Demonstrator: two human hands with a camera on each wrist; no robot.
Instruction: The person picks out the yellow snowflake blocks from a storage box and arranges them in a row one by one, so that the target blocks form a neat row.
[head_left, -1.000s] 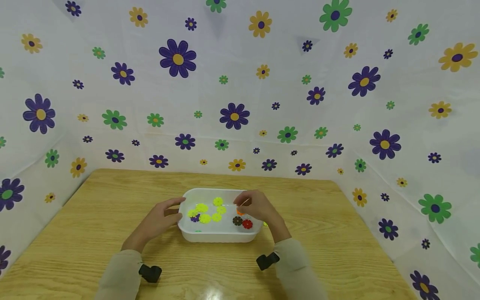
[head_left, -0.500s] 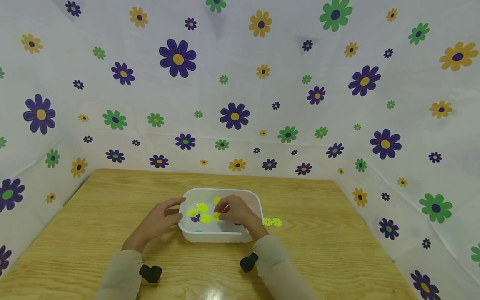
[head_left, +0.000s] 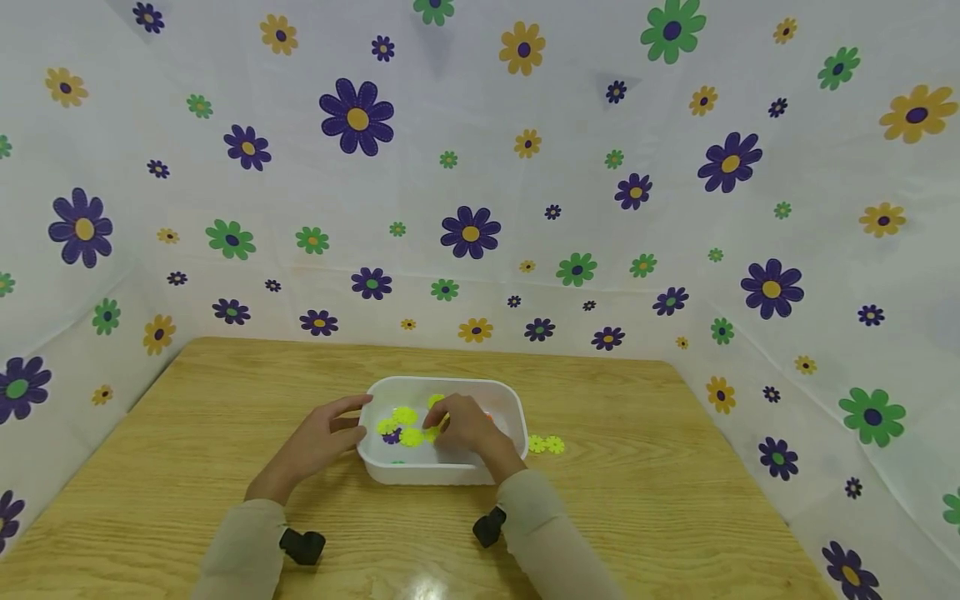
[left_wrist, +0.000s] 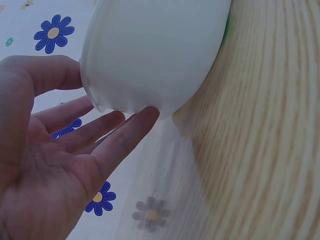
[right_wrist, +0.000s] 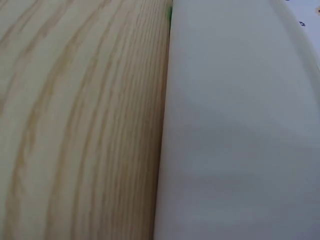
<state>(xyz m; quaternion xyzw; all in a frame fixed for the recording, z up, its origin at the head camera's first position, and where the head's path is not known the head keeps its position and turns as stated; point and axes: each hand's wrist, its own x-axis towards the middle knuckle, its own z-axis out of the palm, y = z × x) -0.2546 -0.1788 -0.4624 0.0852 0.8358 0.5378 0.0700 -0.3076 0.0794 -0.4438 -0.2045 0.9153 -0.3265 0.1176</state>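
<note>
A white plastic tub [head_left: 427,475] stands on the table, holding small flower-shaped discs: several yellow discs [head_left: 406,415], a purple disc [head_left: 392,437] and a bit of green. My left hand [head_left: 322,435] touches the tub's left end; in the left wrist view its fairly straight fingers [left_wrist: 125,140] lie against the outer wall. My right hand [head_left: 467,431] is inside the tub, its bent fingers around a yellow disc [head_left: 431,434]. Whether they pinch it is hidden. Only the tub's outer wall [right_wrist: 235,140] and wood show in the right wrist view.
Two yellow discs [head_left: 545,444] lie side by side on the wooden table [head_left: 637,500], right of the tub. A white flower-print sheet [head_left: 480,167] hangs behind the table and along both sides. Each wrist wears a small black camera [head_left: 303,547].
My right hand has moved left from the tub's right side to the yellow discs near its middle, uncovering the two discs on the table. My left hand has stayed at the tub's end.
</note>
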